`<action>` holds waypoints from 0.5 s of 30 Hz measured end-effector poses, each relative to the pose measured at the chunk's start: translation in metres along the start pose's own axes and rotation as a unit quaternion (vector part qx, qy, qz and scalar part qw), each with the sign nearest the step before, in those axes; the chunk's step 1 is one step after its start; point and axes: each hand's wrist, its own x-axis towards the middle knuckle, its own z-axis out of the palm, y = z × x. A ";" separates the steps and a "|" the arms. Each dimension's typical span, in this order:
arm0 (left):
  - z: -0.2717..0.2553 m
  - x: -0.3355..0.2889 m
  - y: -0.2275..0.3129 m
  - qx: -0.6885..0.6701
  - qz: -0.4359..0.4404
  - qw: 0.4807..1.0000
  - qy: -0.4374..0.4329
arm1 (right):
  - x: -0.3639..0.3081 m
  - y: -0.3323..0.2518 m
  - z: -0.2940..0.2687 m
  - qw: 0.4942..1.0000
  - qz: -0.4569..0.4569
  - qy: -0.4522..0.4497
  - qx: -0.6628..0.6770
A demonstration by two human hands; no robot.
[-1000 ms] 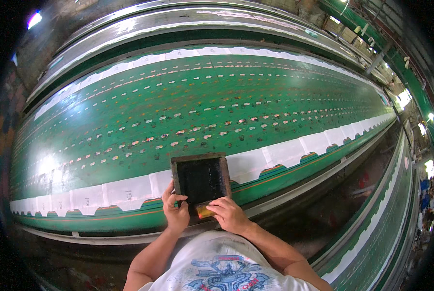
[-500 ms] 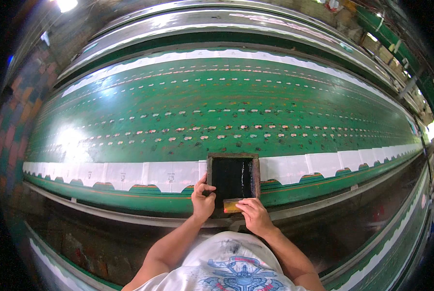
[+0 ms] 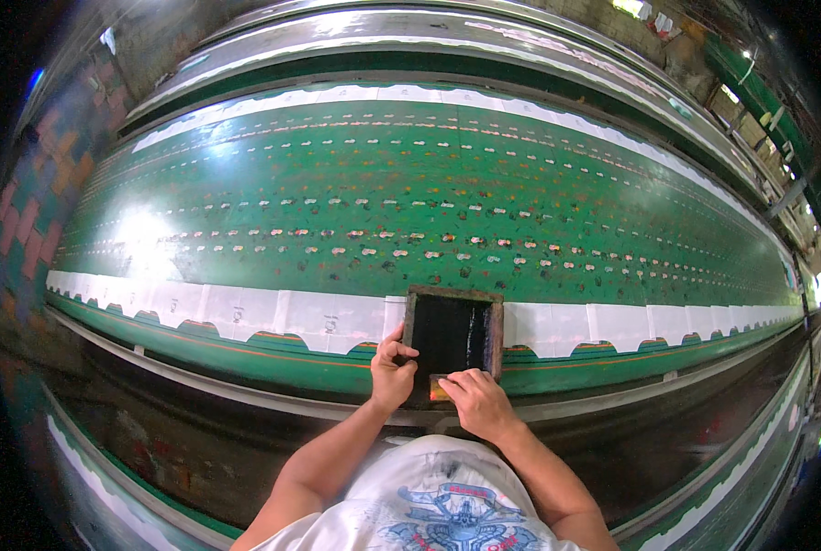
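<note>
A small screen-printing frame with dark mesh lies across the near strip of white fabric pieces on the green table. My left hand grips its left side, thumb and fingers curled around the edge. In my right hand is a small yellow-orange squeegee, pinched by the fingers at the near end of the mesh. The right fingers partly cover it. A thin shiny streak of ink runs along the mesh near the frame's right side.
The long green table carries rows of small white and dark marks. More white pieces continue to the right, and another row lines the far edge. A pale rail runs along the near side. Other long tables stand beyond.
The view has tilted, so the table slopes differently. My right fingers have shifted over the squeegee, and less of it shows. My left hand keeps its hold on the frame.
</note>
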 end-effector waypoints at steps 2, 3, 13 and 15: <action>-0.002 0.000 -0.002 0.019 0.014 1.000 -0.002 | 0.007 0.004 -0.007 0.999 0.011 -0.038 0.010; -0.002 -0.001 -0.004 0.030 0.017 0.999 -0.005 | 0.013 0.009 -0.010 0.998 0.010 -0.057 0.023; -0.001 0.000 0.008 0.048 0.002 0.999 -0.022 | 0.105 0.077 -0.007 0.999 0.040 0.019 0.021; -0.003 0.002 0.007 0.063 0.011 0.997 -0.032 | 0.113 0.077 -0.003 0.998 0.056 0.031 -0.008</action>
